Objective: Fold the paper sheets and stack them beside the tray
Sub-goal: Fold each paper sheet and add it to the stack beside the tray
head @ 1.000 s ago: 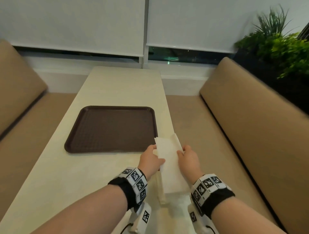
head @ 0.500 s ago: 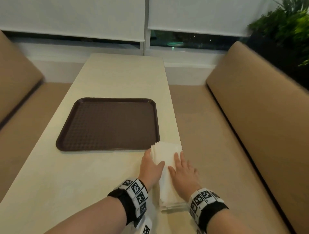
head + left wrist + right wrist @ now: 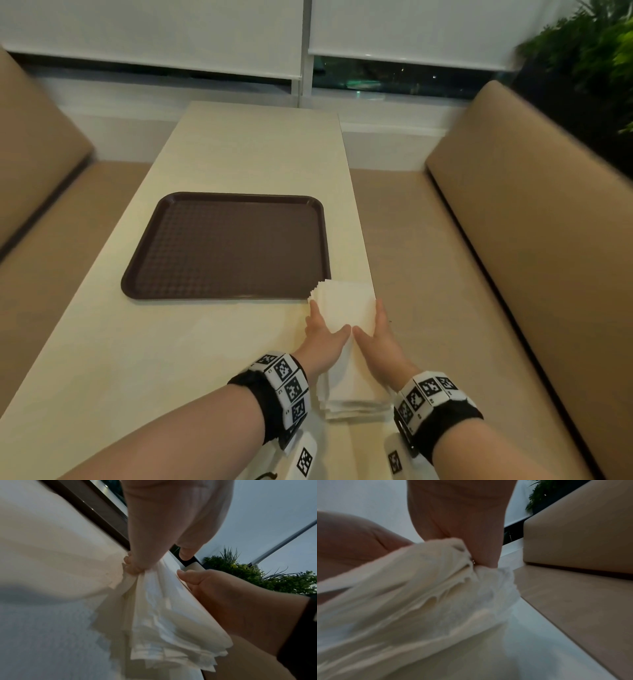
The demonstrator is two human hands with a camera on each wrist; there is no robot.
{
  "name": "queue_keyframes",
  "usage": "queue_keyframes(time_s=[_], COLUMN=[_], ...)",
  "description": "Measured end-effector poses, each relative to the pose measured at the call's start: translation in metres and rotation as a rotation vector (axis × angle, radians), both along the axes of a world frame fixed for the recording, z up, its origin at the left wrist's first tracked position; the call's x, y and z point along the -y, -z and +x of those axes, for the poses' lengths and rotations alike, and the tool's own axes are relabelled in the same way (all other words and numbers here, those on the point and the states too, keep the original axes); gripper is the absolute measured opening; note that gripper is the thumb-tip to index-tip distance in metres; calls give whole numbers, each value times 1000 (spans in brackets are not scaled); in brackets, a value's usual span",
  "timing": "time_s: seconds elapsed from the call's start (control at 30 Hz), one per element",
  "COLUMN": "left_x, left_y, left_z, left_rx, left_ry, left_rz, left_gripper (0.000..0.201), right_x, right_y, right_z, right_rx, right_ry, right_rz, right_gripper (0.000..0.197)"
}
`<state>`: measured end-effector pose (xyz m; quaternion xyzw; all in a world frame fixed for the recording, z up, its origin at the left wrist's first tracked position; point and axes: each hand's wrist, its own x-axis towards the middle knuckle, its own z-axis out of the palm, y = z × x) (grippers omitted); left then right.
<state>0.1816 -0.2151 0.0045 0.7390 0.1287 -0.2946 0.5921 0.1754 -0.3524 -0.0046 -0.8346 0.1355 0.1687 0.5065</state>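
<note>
Head view shows my left hand (image 3: 323, 337) and right hand (image 3: 375, 337) bracketing the stack of folded paper sheets (image 3: 346, 310), which lies on the bench (image 3: 219, 150) just beside the near right corner of the brown tray (image 3: 226, 245). My left fingers (image 3: 132, 566) curl in against the stack's left edge and my right fingers (image 3: 481, 550) pinch its right edge, thumbs on top. I judge the risk to be the bench edge: the stack sits right along it, so a hard push from the left could tip sheets off toward the tan seat (image 3: 496, 257). Uneven squeezing could also fan the loose layers. Only the tray's rim crowds the stack; the plant (image 3: 589, 68) stands well apart.
</note>
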Motion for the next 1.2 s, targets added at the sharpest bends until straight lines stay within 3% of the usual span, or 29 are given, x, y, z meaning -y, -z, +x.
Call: queue_keyframes(time_s=[0.13, 0.23, 0.43, 0.5, 0.6, 0.67, 0.7, 0.73, 0.8, 0.9, 1.0, 1.13, 1.2], left_x=[-14, -28, -79, -103, -143, -167, -177, -185, -195, -201, -201, -202, -205], left_y=[-2, -12, -46, -55, -54, -45, -40, -34, -22, -5, 2, 3, 4], left_z=[1, 3, -4, -18, -48, -72, -85, -97, -120, -143, -150, -148, -145], left_rx=[-27, -50, 51, 125, 219, 202, 176, 160, 180, 318, 417, 465, 462], left_ry=[-20, -65, 0, 112, 400, 616, 703, 774, 866, 929, 982, 1006, 985], left_rz=[-70, -123, 41, 226, 543, 666, 694, 711, 744, 856, 975, 1013, 980], left_gripper=[93, 84, 65, 53, 40, 41, 45, 49, 56, 63, 54, 34, 37], right_x=[6, 12, 10, 7, 2, -9, -16, -24, -45, -75, -101, -118, -119], right_y=[3, 2, -21, -41, -64, -66, -64, -60, -49, -21, -6, 6, 9], right_z=[6, 11, 7, -2, -35, -73, -93, -112, -144, -170, -180, -183, -183], right_rx=[15, 16, 41, 169, 608, 811, 812, 714, 350, 51, -7, 32, 11], right_ry=[41, 43, 55, 55, -29, -186, -305, -439, -691, -860, -846, -798, -787], right_rz=[-6, -50, -63, -243, -522, -474, -416, -357, -319, -467, -620, -701, -697], right_gripper=[81, 83, 83, 74, 51, 34, 30, 30, 36, 43, 54, 40, 35])
